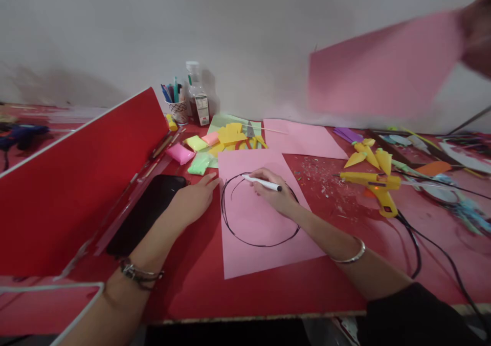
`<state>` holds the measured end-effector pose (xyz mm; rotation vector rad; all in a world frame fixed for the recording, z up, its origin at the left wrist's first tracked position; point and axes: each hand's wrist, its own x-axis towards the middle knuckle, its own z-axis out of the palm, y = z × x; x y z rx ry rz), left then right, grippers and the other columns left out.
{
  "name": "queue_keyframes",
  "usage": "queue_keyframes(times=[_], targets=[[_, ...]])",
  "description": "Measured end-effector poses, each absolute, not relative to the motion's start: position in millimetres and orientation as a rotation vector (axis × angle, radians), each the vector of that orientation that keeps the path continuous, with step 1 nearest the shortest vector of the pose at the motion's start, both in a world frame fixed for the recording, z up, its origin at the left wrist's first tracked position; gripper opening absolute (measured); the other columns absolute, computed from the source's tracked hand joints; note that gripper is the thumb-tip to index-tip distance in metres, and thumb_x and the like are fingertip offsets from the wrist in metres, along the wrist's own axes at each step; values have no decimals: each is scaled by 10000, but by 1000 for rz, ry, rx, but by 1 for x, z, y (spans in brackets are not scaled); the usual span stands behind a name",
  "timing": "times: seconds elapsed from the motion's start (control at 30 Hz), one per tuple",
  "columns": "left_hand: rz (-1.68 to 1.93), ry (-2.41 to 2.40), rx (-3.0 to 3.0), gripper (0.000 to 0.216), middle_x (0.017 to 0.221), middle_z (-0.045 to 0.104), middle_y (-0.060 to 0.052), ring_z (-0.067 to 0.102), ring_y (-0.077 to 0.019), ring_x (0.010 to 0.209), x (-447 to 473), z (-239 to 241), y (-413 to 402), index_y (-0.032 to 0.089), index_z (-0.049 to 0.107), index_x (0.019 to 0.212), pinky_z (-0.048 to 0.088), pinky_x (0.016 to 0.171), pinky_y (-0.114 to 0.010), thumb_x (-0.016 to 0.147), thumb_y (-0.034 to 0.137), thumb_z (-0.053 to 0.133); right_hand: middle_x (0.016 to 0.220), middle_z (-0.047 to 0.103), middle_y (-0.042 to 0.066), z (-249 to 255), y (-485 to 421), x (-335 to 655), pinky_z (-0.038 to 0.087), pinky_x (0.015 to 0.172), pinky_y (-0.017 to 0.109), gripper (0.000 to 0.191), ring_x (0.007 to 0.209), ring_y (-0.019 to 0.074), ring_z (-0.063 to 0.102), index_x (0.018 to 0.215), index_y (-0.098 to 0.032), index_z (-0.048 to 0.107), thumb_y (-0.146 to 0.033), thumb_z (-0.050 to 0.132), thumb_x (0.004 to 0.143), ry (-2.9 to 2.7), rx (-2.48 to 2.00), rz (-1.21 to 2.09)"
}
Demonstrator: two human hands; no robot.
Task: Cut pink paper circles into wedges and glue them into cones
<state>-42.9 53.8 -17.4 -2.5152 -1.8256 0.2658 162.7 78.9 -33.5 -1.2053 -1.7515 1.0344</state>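
Note:
A pink paper sheet lies on the red table in front of me, with a large black circle drawn on it. My right hand is closed on a white marker, its tip resting on the upper left of the circle. My left hand lies flat and open on the table, fingertips touching the sheet's left edge. A black tablet-like slab sits just left of that hand.
A red divider board stands at left. A yellow glue gun with its black cord lies at right. Clay packets, yellow cutouts, a pen cup and a bottle stand behind. Another person's hand holds a pink sheet aloft, upper right.

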Motion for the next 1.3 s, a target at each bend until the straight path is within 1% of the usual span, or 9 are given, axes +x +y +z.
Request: queue_keyframes(times=[0.13, 0.27, 0.33, 0.47, 0.6, 0.8, 1.0, 1.13, 1.3], targets=[[255, -1861, -2522, 480, 1417, 327, -79, 640, -203, 855, -43, -18, 54, 185, 337, 1328, 515, 614, -295, 858, 116, 266, 916, 640, 24, -24, 74, 159, 450, 648, 253, 132, 728, 115, 584, 863, -197, 582, -189, 501, 759, -1837, -1159, 1091], [268, -1858, -2510, 475, 1414, 331, -82, 646, -203, 823, -44, -18, 54, 178, 343, 1329, 515, 614, -299, 863, 121, 271, 963, 641, 33, -23, 74, 157, 446, 773, 283, 144, 868, 134, 589, 878, -204, 591, -162, 500, 774, -1968, -1068, 949], [246, -1874, -2509, 473, 1416, 330, -71, 645, -204, 831, -44, -19, 54, 184, 346, 1328, 516, 622, -301, 865, 129, 270, 949, 639, 35, -25, 75, 156, 437, 807, 294, 134, 890, 139, 585, 880, -203, 589, -170, 498, 787, -2022, -1031, 889], [192, -1951, -2529, 470, 1422, 321, -43, 641, -203, 847, -43, -17, 54, 205, 352, 1324, 519, 646, -317, 864, 147, 275, 932, 638, 39, -28, 75, 157, 440, 802, 305, 129, 873, 147, 587, 892, -203, 588, -196, 493, 805, -2074, -997, 869], [192, -2000, -2536, 470, 1419, 327, -51, 639, -206, 859, -41, -15, 54, 205, 352, 1325, 517, 664, -322, 864, 149, 280, 965, 644, 39, -30, 75, 159, 437, 814, 326, 163, 904, 165, 581, 938, -220, 603, -224, 501, 811, -2143, -954, 872], [215, -1986, -2542, 468, 1437, 290, -37, 641, -195, 853, -41, -13, 53, 214, 357, 1321, 515, 656, -303, 865, 148, 277, 975, 647, 37, -27, 75, 158, 454, 792, 296, 159, 899, 152, 587, 923, -212, 618, -231, 505, 812, -2120, -894, 1082], [193, -1959, -2509, 472, 1400, 359, -68, 645, -211, 844, -42, -16, 54, 204, 354, 1322, 512, 637, -318, 861, 136, 275, 1021, 629, 45, -29, 76, 155, 414, 887, 347, 175, 976, 158, 567, 940, -220, 591, -175, 497, 800, -2037, -1008, 933], [198, -1973, -2521, 467, 1411, 342, -53, 644, -210, 849, -41, -15, 54, 206, 349, 1324, 512, 642, -318, 869, 142, 270, 997, 636, 40, -30, 76, 157, 424, 859, 352, 179, 951, 165, 569, 958, -229, 602, -207, 511, 806, -2117, -963, 900], [236, -1981, -2523, 469, 1432, 303, -37, 641, -200, 855, -40, -14, 53, 215, 343, 1328, 515, 635, -306, 868, 150, 278, 964, 644, 29, -27, 76, 159, 456, 773, 296, 154, 887, 151, 585, 910, -223, 634, -235, 526, 801, -2107, -912, 1156]])
